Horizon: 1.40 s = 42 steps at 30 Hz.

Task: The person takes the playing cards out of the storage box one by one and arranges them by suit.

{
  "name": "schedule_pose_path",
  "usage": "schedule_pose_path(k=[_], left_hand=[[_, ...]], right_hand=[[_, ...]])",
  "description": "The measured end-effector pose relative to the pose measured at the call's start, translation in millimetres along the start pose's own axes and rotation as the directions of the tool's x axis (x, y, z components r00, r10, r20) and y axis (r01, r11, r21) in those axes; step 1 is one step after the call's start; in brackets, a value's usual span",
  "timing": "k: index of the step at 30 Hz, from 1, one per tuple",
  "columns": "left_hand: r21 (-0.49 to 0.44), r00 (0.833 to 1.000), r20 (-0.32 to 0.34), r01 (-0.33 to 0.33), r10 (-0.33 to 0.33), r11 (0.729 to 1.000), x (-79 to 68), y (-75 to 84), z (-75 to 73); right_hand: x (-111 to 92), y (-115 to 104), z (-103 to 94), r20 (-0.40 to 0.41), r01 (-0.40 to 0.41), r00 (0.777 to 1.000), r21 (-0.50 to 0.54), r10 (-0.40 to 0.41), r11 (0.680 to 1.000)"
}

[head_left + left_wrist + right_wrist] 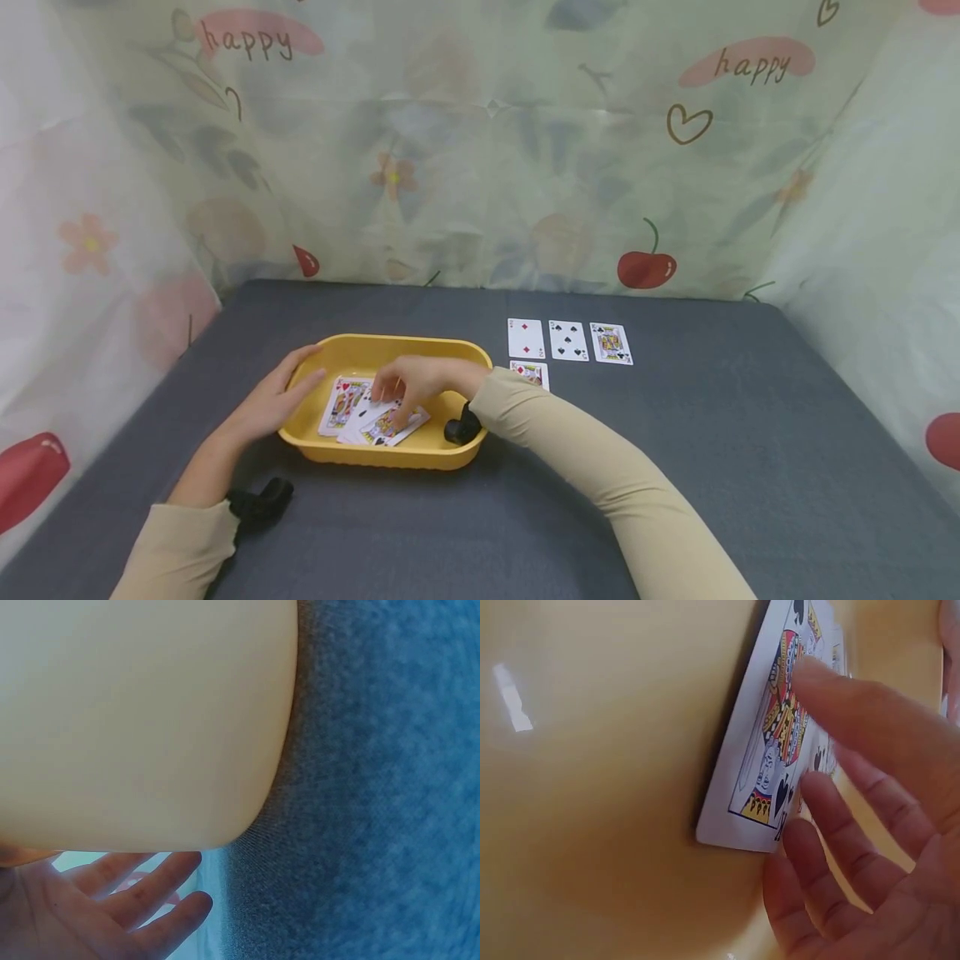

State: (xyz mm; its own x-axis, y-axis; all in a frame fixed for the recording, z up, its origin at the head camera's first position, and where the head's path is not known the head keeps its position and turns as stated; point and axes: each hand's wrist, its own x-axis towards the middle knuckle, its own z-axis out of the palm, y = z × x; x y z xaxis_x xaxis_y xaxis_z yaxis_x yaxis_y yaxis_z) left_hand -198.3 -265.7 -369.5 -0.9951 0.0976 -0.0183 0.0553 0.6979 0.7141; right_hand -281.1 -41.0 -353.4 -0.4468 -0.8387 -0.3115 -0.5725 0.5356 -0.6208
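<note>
A yellow plastic tub (405, 457) holds several loose playing cards, among them a king of hearts (343, 408). My left hand (273, 400) rests at the tub's left end, its thumb over the rim and its fairly straight fingers outside. In the left wrist view these fingers (150, 896) show beyond the tub wall (150, 727). Inside the tub, my right hand (420, 385) is on a king of spades (769, 750). Its thumb lies over the card face and the curled fingers are at the card's edge. Another black-suited card (365, 410) lies partly beneath that king.
On the dark grey tablecloth (712, 450), right of the tub, lie a two of diamonds (525, 338), a five of spades (568, 341) and a king of clubs (611, 343) in a row. Below them a red face card (534, 372) is partly hidden by the right sleeve. A patterned curtain (487, 167) hangs behind.
</note>
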Motion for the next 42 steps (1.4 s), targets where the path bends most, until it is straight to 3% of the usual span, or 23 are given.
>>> schedule_pose_path(k=[5, 13, 23, 30, 42], left_hand=[[0.003, 1.000, 0.000, -0.002, 0.002, 1.000, 0.1, -0.9, -0.2], [-0.004, 1.000, -0.003, -0.011, 0.011, 1.000, 0.3, -0.8, 0.0], [-0.009, 1.000, -0.002, -0.012, 0.012, 1.000, 0.9, -1.1, 0.0], [-0.007, 1.000, -0.004, -0.013, 0.013, 1.000, 1.3, -2.0, 0.6], [0.001, 1.000, 0.005, 0.004, -0.004, 1.000, 1.9, -1.9, 1.0]], right_hand=[[3.0, 3.2, 3.7, -0.009, -0.003, 1.000, -0.079, 0.002, 0.997], [0.8, 4.3, 3.7, -0.008, -0.011, 1.000, -0.107, 0.010, 0.994], [-0.2, 4.1, -0.5, 0.000, -0.009, 1.000, -0.092, 0.009, 0.996], [-6.9, 0.5, -12.0, 0.021, 0.029, 0.999, 0.011, -0.030, 1.000], [-34.2, -8.3, -31.7, -0.159, 0.045, 0.987, 0.097, -0.029, 0.994]])
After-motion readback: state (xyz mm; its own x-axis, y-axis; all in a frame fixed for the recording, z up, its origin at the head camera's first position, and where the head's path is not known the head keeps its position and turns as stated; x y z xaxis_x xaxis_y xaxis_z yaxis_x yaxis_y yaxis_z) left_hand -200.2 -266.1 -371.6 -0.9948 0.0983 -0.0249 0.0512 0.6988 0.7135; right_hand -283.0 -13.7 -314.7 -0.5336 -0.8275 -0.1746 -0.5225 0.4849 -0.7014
